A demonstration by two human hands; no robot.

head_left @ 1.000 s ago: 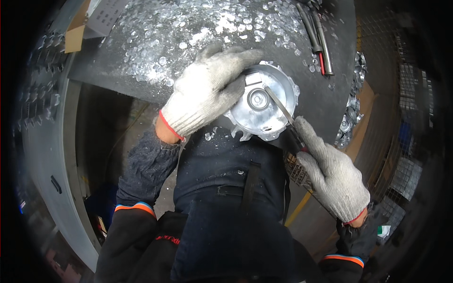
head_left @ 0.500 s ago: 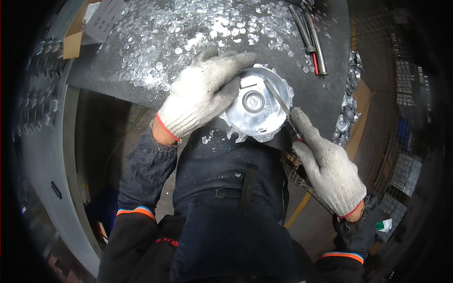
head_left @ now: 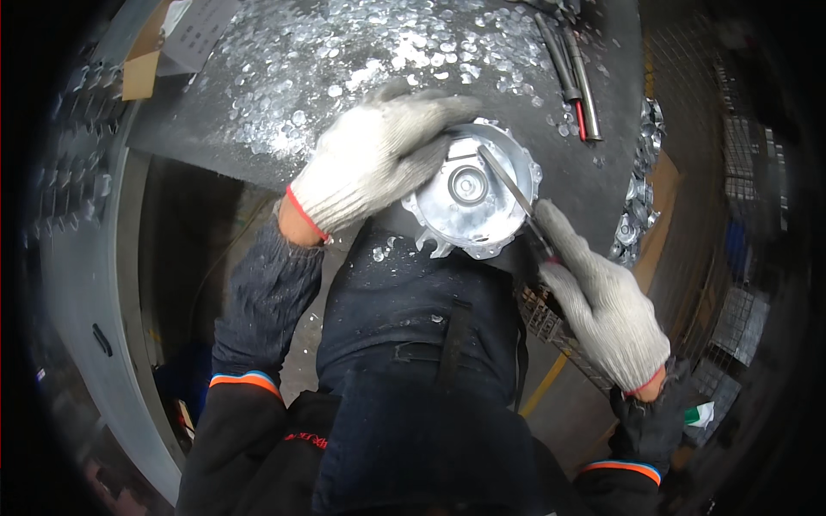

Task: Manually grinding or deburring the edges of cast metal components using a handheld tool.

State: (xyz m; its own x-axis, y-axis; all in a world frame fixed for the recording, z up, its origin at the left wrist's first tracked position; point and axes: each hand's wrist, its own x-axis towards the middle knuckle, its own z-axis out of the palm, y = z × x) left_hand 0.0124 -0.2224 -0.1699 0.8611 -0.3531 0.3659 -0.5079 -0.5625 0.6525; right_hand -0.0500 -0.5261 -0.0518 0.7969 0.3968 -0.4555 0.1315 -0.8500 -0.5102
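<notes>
Head view | my left hand (head_left: 370,155) holds the metal casting (head_left: 452,219), upper centre | my right hand (head_left: 609,314), lower right, grips a slim tool (head_left: 511,187) slanting up-left over it

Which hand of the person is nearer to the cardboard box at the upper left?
Left. The left hand lies at the round metal part, to the lower right of the cardboard box; the right hand, holding a thin tool, is much farther right and lower.
</notes>
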